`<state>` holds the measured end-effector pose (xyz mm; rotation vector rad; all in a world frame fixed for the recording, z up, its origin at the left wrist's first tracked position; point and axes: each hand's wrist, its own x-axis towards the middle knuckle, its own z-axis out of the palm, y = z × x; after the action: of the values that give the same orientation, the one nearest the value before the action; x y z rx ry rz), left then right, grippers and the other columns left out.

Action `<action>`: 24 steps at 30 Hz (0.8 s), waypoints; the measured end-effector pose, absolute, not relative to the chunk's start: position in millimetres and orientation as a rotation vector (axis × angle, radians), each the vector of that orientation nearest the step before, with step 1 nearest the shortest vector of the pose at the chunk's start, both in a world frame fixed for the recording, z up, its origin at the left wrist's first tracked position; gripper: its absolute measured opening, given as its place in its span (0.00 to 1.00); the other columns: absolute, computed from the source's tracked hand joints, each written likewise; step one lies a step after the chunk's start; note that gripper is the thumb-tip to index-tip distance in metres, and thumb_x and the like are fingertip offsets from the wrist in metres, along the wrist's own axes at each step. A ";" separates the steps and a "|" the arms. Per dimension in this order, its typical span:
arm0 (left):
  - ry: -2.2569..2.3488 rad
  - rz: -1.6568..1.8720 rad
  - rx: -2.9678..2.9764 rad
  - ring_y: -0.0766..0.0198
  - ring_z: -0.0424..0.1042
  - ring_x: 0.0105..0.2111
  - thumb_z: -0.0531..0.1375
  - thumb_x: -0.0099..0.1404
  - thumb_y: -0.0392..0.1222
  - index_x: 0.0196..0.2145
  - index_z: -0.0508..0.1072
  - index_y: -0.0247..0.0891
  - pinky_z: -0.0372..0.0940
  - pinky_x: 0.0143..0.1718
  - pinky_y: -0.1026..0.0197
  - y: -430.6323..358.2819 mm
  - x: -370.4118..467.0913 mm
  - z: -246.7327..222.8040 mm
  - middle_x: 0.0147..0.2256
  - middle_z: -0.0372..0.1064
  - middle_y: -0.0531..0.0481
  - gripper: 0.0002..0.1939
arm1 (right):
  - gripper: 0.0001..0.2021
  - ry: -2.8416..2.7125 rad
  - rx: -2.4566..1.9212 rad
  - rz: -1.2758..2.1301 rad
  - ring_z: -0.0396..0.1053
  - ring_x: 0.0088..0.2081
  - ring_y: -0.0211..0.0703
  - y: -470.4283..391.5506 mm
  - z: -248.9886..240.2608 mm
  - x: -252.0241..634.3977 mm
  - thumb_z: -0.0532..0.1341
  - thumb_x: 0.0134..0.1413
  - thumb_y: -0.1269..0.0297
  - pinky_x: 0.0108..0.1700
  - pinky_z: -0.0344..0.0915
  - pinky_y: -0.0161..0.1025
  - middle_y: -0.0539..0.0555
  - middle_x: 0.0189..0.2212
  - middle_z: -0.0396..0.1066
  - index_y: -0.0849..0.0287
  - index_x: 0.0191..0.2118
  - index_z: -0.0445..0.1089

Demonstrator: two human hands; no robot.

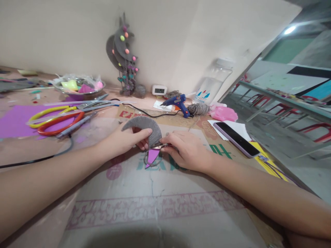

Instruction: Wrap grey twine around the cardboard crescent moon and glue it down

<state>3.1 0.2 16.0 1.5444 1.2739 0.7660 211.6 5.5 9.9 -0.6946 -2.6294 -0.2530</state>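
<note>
A crescent shape is covered in grey yarn over most of its curve, and its lower tip shows bare purple. My left hand is closed round the crescent's inner side, with the thumb lying on the grey wrapping. At the crescent's right edge, my right hand pinches the grey yarn where the wrapping meets the purple part. A loose loop of yarn hangs beside the purple tip. The fingertips partly hide the strand.
Cardboard covers the table under my hands. Scissors lie left on purple sheet, below a metal bowl. Behind stand a blue glue gun, yarn ball, bottle and clock. A phone lies right; finished crescents hang behind.
</note>
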 end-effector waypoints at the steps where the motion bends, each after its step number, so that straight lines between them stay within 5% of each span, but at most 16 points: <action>1: 1.262 0.768 1.551 0.70 0.70 0.20 0.55 0.60 0.47 0.18 0.70 0.37 0.64 0.26 0.70 0.7 2.7 15.2 0.17 0.70 0.55 0.17 | 0.10 -2.628 -0.692 -0.237 0.66 0.29 0.39 5.7 9.9 211.9 0.53 0.59 0.63 0.31 0.61 0.34 0.54 0.27 0.70 0.64 0.37 0.67; 24: 1.242 0.775 1.523 0.68 0.70 0.21 0.55 0.59 0.49 0.21 0.71 0.37 0.65 0.27 0.69 1.7 1.7 11.5 0.19 0.71 0.53 0.15 | 0.09 -2.666 -0.633 -0.181 0.66 0.29 0.39 7.7 8.7 211.2 0.53 0.59 0.64 0.31 0.60 0.35 0.54 0.29 0.71 0.64 0.37 0.66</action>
<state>1.7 1.7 11.5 1.5232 1.2420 0.7747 211.2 7.7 8.7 -0.6326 -2.6659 -0.1810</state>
